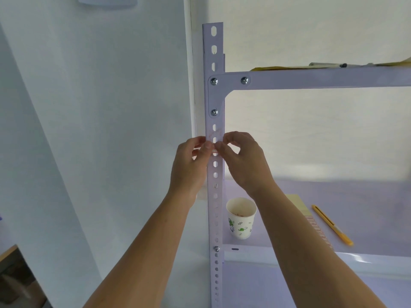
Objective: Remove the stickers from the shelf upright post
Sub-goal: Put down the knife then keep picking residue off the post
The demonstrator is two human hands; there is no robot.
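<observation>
My left hand (191, 167) and right hand (245, 165) each have a pinching grip on the red-striped sticker (214, 150), which lies across the shelf upright post (215, 218). I should peel slowly, flat along the metal, so it lifts whole. The paper cup (241, 218) stands beyond.

Fingertip pinch: left hand (189, 166), right hand (245, 164).

Upright post (215, 196): smooth, satin-painted metal with bright, shiny metal bolts (214, 81); shelf board (367, 218) glossy and reflective; paper cup (241, 218) matt, printed; cutter (332, 225) smooth yellow plastic; wall (111, 107) matt, painted.
</observation>
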